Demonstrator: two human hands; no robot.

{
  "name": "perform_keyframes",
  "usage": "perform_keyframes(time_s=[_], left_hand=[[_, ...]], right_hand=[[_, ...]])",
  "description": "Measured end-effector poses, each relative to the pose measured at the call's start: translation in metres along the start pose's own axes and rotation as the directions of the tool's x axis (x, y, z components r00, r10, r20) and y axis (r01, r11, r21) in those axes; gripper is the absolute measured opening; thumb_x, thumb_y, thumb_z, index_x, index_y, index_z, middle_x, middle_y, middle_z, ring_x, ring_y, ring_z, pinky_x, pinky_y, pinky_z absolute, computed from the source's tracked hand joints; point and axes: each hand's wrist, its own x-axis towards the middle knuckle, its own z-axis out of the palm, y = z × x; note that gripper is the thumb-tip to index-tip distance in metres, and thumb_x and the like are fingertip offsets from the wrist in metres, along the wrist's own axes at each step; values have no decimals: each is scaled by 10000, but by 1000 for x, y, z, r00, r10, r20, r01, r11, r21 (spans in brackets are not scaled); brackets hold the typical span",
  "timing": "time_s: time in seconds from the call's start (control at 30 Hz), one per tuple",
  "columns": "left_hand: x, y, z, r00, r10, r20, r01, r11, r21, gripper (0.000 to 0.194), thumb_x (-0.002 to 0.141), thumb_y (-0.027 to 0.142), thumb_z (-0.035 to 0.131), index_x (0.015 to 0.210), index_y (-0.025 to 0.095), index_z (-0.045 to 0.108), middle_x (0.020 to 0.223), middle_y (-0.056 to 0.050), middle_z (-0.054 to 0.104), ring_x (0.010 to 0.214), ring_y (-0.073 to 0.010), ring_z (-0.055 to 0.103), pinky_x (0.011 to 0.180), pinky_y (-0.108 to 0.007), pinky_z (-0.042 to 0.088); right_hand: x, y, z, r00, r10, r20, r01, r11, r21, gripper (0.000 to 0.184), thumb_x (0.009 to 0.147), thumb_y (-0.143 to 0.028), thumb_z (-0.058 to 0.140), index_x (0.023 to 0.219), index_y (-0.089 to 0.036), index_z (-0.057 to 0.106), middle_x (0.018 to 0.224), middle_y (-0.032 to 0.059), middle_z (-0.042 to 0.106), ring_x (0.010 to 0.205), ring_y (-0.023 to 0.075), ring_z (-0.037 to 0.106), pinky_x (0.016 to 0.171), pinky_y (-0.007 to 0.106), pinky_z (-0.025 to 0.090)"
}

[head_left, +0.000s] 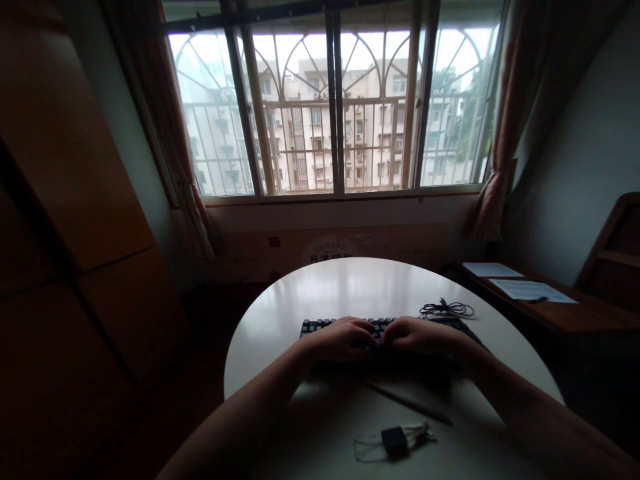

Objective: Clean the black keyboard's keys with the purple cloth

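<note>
A dark computer keyboard [313, 325] lies across the white round table. Over its middle, my left hand [345, 338] comes in from the left with its fingers curled together. From the other side my right hand [417, 333] meets it, thumb and fingers drawn into a pinch. Between the fingertips shows a tiny purple spot [380, 341], too small and dark to name. The fingers hide the keys beneath them and most of whatever they grip.
Near me on the table [280, 300] lie a long thin dark stick [413, 403] and a black block [395, 441] with wire loops. Behind the keyboard rests a coiled black cable [446, 308]. Paper sheets [533, 291] and a pen lie on a wooden surface at right.
</note>
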Motion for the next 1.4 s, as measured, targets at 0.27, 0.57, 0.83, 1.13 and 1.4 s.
perform_keyframes(time_s=[0.27,0.57,0.83,1.13,1.4], left_hand=[[0,1,0,1000,-5,1,5,1000,-6,292,845,229,708,1137,236,717,1322,-97,610,1194,-283,589,1026,-369,442],[-1,0,-1,1000,-13,2,13,1000,-4,307,841,229,713,1147,251,715,1337,-87,603,1220,-281,571,1036,-376,430],[0,0,0,1000,2,1,-2,1000,-7,307,843,221,712,1149,249,713,1316,-88,614,1188,-275,590,1022,-370,437],[0,2,-1,1000,1,-4,-1,1000,-24,306,839,210,708,1143,243,718,1319,-90,613,1183,-275,594,1023,-365,442],[0,1,-1,1000,-8,-3,8,1000,-15,306,837,213,710,1141,251,719,1334,-90,605,1194,-280,589,1027,-378,438]], right_hand=[[1,2,0,1000,-14,7,14,1000,11,317,835,-241,558,1085,-185,745,1016,45,755,894,205,678,812,275,505],[0,3,1,1000,-3,3,3,1000,20,322,834,-248,554,1085,-178,743,1000,45,752,868,199,671,789,274,501],[0,3,1,1000,-11,5,11,1000,14,332,822,-223,548,1085,-178,747,998,40,754,861,194,668,777,267,496],[0,2,0,1000,4,8,-5,1000,18,327,826,-238,550,1080,-175,746,986,42,752,850,193,669,769,269,502],[0,3,0,1000,-11,1,11,1000,9,326,826,-249,555,1083,-180,744,998,42,752,868,199,670,791,276,502]])
